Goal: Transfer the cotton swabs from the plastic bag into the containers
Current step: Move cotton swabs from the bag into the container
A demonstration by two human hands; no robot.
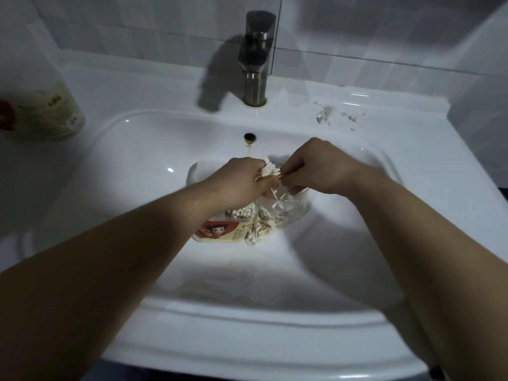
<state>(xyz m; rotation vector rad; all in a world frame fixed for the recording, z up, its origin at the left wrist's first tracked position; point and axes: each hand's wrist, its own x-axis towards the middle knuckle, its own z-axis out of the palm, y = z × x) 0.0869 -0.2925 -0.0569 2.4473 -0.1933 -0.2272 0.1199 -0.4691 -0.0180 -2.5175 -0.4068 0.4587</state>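
**White basin, both hands on one bundle of swabs**

Seen from the head camera, a person's two bare forearms reach into a white ceramic sink (132,160), the hands meeting straight in front of the dull metal faucet (255,56), nearer the camera. The left hand (242,180) has its fingers curled around a bundle of cotton swabs (268,170), whose white tips stick up towards the faucet. The right hand (316,169) is also curled, its fingertips pinching the wooden stick ends of the same bundle. Both hands hang just above a crumpled clear plastic bag (288,209), which lies on the basin floor in line with the faucet, with loose swabs scattered inside it. Touching the bag on the side left of the faucet's line is an open container (220,229) with a red cartoon label; swabs stand packed in it, tips up. A pale rounded plastic shape (196,169) shows beyond the left hand; what it is cannot be told. A dark overflow hole (249,137) sits between the faucet and the hands. Far left of the faucet a cream-labelled package (46,114) rests on the rim, blurred. To the faucet's right, whitish smears (335,115) mark the rim.
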